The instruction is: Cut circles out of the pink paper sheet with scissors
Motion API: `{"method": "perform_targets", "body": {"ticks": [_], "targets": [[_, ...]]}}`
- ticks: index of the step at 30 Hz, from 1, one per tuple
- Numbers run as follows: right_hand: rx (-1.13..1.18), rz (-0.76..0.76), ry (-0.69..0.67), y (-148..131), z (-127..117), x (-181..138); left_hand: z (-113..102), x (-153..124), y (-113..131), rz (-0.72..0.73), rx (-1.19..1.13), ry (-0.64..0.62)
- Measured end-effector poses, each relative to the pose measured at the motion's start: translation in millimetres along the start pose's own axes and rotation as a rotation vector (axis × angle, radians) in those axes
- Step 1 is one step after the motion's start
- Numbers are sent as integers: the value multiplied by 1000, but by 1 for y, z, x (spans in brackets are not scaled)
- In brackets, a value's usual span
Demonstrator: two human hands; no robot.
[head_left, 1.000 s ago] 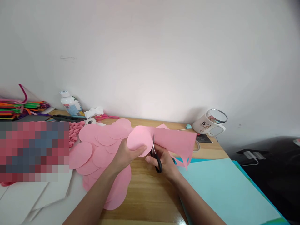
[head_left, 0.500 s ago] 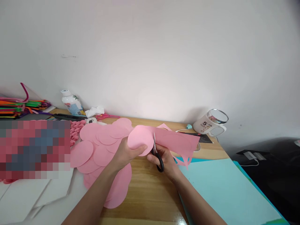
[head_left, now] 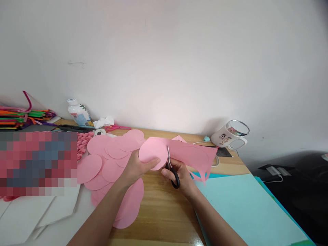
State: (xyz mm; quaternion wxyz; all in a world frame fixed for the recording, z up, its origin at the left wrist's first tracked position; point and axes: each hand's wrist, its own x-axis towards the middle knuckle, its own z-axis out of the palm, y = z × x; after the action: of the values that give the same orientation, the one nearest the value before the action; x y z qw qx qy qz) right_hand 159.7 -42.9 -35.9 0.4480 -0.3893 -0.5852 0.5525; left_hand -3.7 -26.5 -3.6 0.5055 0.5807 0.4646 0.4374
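My left hand [head_left: 139, 166] pinches pink paper, thumb on top of a nearly round piece [head_left: 153, 153]. The pink sheet [head_left: 193, 153] stretches to the right from it, with a faint curved outline and a narrow offcut strip hanging from its lower right. In my right hand [head_left: 180, 174] are black-handled scissors [head_left: 174, 177], their blades upright at the right edge of the round piece. Several pink paper circles [head_left: 112, 171] lie overlapping beneath and left of my left hand.
A white mug [head_left: 229, 135] stands tilted-looking at the back right. Light blue sheets [head_left: 246, 205] lie at the right. A white bottle [head_left: 79, 112], crumpled tissue [head_left: 103, 122], pink scissors [head_left: 116, 127] and colourful pipe cleaners [head_left: 25, 116] line the back left. White paper [head_left: 28, 215] lies at the front left.
The scissor blades have shifted very slightly at the edge of the round piece. The pink sheet is tilted a little differently; both hands stay almost in place.
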Motion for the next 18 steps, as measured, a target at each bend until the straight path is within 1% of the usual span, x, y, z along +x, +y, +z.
{"method": "perform_targets", "body": {"ticks": [8, 14, 18], "targets": [[26, 11, -10, 2, -1, -1, -2, 1, -6, 4, -59, 4], [20, 31, -3, -1, 0, -1, -4, 3, -8, 5, -40, 47], [44, 40, -6, -2, 2, 0, -4, 4, -10, 21, -70, 62]]}}
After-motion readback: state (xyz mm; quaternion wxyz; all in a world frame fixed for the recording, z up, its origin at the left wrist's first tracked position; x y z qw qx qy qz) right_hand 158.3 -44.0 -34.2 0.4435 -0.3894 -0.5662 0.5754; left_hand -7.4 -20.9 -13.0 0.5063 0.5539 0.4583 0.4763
